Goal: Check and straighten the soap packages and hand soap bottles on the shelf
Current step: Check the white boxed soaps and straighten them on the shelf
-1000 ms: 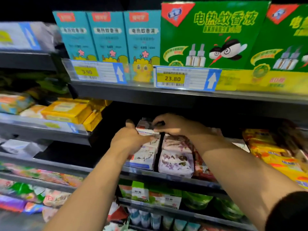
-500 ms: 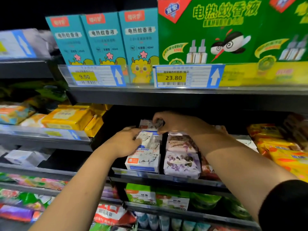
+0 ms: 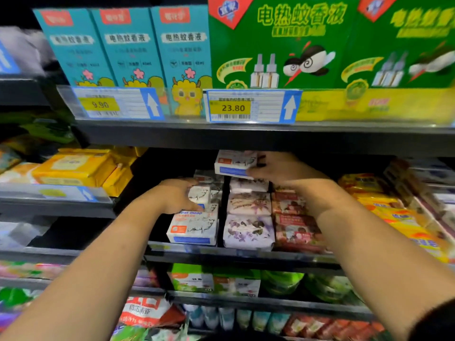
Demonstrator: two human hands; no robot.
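On the middle shelf a row of white goat soap boxes runs front to back, its front box facing me. My left hand grips the second box in that row from the left side. My right hand holds another white goat soap box lifted above the back of the rows, just under the upper shelf. To the right stand a row of purple flowered soap packages and a row of red soap packages.
The upper shelf carries teal boxes, green boxes and price tags 9.90 and 23.80. Yellow packages lie left and right. Lower shelves hold green-and-white boxes and bagged goods.
My right hand has lifted a goat soap box up from the back of the row. My left hand has slid forward and down onto the second box. The camera has moved closer.
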